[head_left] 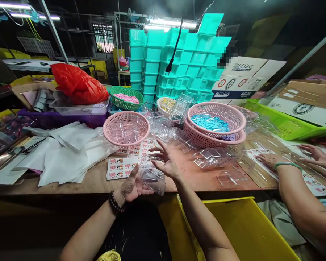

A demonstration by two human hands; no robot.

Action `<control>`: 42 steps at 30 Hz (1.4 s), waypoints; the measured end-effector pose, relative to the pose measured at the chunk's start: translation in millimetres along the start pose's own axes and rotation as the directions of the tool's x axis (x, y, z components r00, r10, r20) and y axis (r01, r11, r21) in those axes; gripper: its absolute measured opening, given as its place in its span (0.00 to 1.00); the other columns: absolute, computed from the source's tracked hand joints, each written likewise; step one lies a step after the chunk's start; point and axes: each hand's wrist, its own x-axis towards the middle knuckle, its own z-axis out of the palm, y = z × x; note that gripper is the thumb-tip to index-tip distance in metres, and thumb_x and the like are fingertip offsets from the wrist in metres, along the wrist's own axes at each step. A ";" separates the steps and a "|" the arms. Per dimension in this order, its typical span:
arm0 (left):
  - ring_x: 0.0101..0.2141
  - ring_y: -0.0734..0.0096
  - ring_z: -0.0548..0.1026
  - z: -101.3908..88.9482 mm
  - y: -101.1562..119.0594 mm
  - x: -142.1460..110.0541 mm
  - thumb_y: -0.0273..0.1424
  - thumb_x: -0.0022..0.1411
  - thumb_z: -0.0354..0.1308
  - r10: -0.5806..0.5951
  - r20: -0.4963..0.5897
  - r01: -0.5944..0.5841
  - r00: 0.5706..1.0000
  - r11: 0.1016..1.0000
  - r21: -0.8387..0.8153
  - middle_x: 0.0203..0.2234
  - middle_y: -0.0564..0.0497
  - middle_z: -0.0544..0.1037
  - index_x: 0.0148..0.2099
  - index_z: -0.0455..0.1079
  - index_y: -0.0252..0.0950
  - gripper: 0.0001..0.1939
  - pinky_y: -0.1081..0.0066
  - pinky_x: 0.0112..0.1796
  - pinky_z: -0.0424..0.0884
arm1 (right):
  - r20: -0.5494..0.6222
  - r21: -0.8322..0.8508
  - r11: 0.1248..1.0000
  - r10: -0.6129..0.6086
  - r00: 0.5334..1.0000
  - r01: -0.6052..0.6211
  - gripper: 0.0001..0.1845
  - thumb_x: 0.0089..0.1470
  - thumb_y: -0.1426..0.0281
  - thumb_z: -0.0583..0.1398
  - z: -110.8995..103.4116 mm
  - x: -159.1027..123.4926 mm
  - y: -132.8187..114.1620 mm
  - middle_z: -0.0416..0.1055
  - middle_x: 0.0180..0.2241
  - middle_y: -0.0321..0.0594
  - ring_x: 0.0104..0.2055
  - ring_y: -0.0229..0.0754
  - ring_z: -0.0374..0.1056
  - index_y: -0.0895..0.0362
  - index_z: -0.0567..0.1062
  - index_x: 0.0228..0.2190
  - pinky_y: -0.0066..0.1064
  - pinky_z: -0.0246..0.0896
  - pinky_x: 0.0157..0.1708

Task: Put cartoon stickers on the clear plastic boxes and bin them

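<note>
Left fingers [142, 189]: We see them gripping a clear plastic box [153, 180], the thumb on the near side and the other fingers beneath; a dark beaded bracelet [115, 203] circles the wrist.
Right fingers [162, 145]: They are open and spread, slightly bent, just beside the box's upper end; we cannot tell whether any of them touches it.
Box: We find it tilted over the front edge of the worktop [183, 174], between our two hands.
Stickers: A sheet of printed stickers [122, 168] lies just left of the box, with another printed sheet [149, 145] behind.
Paper: White sheets [73, 156] lie loosely piled at our left.
Near basket: A pink basket [126, 143] beyond our hands holds clear plastic pieces.
Stacked baskets: To the right we see two pink baskets [195, 136], one in the other, the upper bearing blue pieces [210, 123].
Back row: A green basket [126, 106] carries pink pieces [126, 98]; a red bag [78, 85] sits to its left; teal crates [152, 61] rise behind.
Clear packaging: Loose plastic shells [210, 157] lie in front of the stacked baskets.
Neighbour: At our right, another person's hand [270, 159], with a green bracelet [286, 165], rests at a printed sheet.
Below: A yellow bin [233, 224] stands under the worktop edge.
</note>
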 end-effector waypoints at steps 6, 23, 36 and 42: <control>0.41 0.49 0.83 8.9 5.7 9.3 0.48 0.63 0.60 0.068 -0.193 -0.059 0.979 0.997 0.050 0.44 0.36 0.83 0.60 0.69 0.33 0.30 0.54 0.43 0.78 | 0.045 -0.136 0.986 -0.091 0.995 0.097 0.43 0.57 0.63 0.64 6.7 -3.6 -7.6 0.70 0.51 0.46 0.48 0.45 0.73 0.44 0.52 0.68 0.46 0.70 0.53; 0.36 0.52 0.83 14.1 12.0 12.4 0.52 0.59 0.61 0.134 -0.307 -0.097 0.942 0.986 0.133 0.44 0.36 0.82 0.58 0.69 0.33 0.33 0.62 0.28 0.79 | -0.400 -0.204 0.979 -0.101 0.911 0.019 0.20 0.52 0.57 0.68 -12.3 6.5 -32.0 0.65 0.55 0.43 0.54 0.47 0.68 0.44 0.79 0.47 0.38 0.71 0.44; 0.48 0.44 0.78 18.4 5.8 10.4 0.58 0.57 0.60 0.311 -0.265 -0.264 0.913 0.944 0.197 0.42 0.39 0.82 0.56 0.72 0.33 0.37 0.55 0.44 0.77 | -0.048 0.071 0.791 0.611 0.790 -0.607 0.24 0.31 0.53 0.75 12.7 8.2 -73.2 0.74 0.24 0.36 0.27 0.35 0.66 0.59 0.79 0.24 0.30 0.61 0.30; 0.50 0.45 0.77 18.1 7.1 8.4 0.58 0.56 0.61 0.361 -0.303 -0.308 0.882 0.928 0.208 0.44 0.40 0.82 0.56 0.71 0.33 0.37 0.53 0.48 0.76 | -0.062 0.061 0.785 0.620 0.782 -0.617 0.21 0.33 0.56 0.74 16.9 16.0 -63.1 0.74 0.24 0.35 0.28 0.35 0.66 0.59 0.79 0.23 0.30 0.61 0.32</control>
